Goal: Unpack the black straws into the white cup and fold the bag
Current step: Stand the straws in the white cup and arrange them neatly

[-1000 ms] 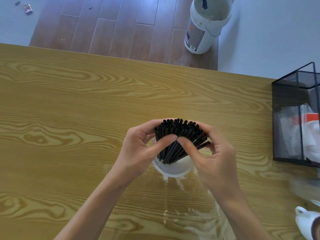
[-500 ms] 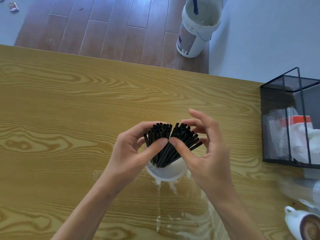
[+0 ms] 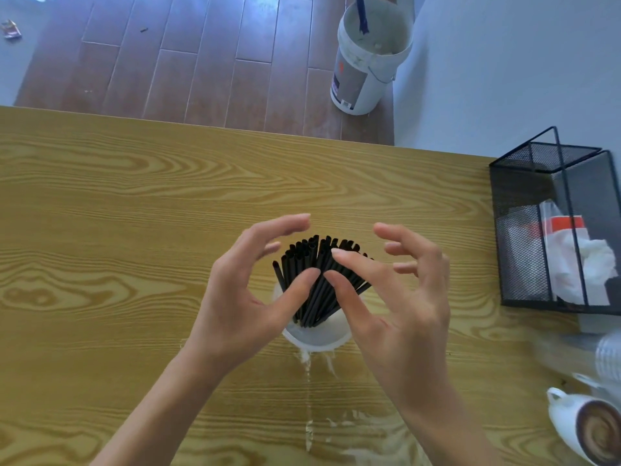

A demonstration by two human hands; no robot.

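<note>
A bundle of black straws [image 3: 316, 274] stands fanned out in the white cup [image 3: 316, 341] at the middle of the wooden table [image 3: 134, 230]. My left hand [image 3: 242, 297] is on the left of the bundle with its fingers spread; only the thumb tip lies against the straws. My right hand [image 3: 396, 314] is on the right, fingers spread and arched, with thumb and index tips touching the straws. Neither hand grips anything. The clear plastic bag [image 3: 336, 428] lies flat on the table in front of the cup.
A black mesh basket [image 3: 554, 230] holding white paper stands at the right edge. A white coffee cup [image 3: 584, 428] and a blurred stack of cups [image 3: 605, 358] sit at the lower right. A white bucket [image 3: 369, 55] stands on the floor beyond the table.
Both hands have let go of the straw bundle and their fingers have spread outward. The straws now stand loose and fanned in the cup.
</note>
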